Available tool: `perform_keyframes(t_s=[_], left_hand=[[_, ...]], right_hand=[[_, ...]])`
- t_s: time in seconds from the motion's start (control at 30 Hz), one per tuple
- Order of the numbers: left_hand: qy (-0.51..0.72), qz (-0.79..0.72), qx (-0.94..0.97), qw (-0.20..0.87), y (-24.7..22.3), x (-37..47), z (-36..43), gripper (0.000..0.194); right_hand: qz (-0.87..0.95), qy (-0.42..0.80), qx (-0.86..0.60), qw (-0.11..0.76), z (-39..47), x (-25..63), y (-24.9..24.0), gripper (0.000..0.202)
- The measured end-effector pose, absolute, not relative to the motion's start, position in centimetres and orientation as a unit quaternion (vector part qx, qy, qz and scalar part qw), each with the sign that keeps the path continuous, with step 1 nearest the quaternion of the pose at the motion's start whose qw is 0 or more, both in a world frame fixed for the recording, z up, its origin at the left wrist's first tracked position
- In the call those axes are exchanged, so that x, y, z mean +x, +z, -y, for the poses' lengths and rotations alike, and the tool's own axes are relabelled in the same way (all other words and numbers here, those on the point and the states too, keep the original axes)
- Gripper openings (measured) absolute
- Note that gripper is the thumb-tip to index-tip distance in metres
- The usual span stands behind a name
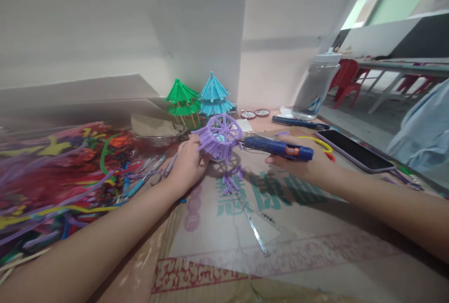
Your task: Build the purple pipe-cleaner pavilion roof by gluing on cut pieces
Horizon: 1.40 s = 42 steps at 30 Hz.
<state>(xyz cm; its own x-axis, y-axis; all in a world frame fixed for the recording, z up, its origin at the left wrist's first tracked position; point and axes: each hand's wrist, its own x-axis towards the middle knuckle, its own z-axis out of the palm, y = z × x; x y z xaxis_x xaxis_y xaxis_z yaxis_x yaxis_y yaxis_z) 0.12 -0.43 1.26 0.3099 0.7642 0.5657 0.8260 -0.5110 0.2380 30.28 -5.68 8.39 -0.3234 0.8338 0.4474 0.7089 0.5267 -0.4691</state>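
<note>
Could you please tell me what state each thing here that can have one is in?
Purple pipe-cleaner frame: held in the left hand, open between spokes
Blue glue gun: held in the right hand, tip at the frame's rim
Green model pagoda: standing
Light-blue model pagoda: standing
Smartphone: face up, screen dark
Water bottle: standing, lid on

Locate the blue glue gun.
In the head view, the blue glue gun is right of centre, in the right hand, just beside the purple frame.

Phone (353,149) near bottle (316,89) — red chair (348,78) beyond.
</note>
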Motion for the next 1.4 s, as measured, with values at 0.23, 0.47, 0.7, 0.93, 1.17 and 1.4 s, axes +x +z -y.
perform_keyframes(t_s=[0.23,0.47,0.7,0.93,1.17,1.4], left_hand=[[-0.328,0.487,-0.808,0.051,1.08,0.07,0.36,0.038],[-0.324,0.489,-0.809,0.046,1.29,0.15,0.49,0.039],[-0.322,0.496,-0.805,0.053,1.41,0.26,0.59,0.036],[-0.326,0.489,-0.808,0.039,1.43,0.18,0.57,0.037],[-0.331,0.491,-0.805,0.029,1.32,0.15,0.51,0.037],[-0.331,0.492,-0.805,0.030,1.22,0.11,0.41,0.036]], right_hand=[[0.807,0.099,-0.479,0.331,5.61,30.28,8.27,0.034],[0.808,0.094,-0.486,0.321,5.48,30.37,8.12,0.031],[0.802,0.101,-0.489,0.327,5.46,30.41,7.92,0.035],[0.804,0.092,-0.495,0.316,5.35,30.54,7.81,0.035],[0.795,0.092,-0.509,0.317,5.51,30.36,7.76,0.036],[0.803,0.092,-0.481,0.338,5.53,30.50,7.62,0.038]])
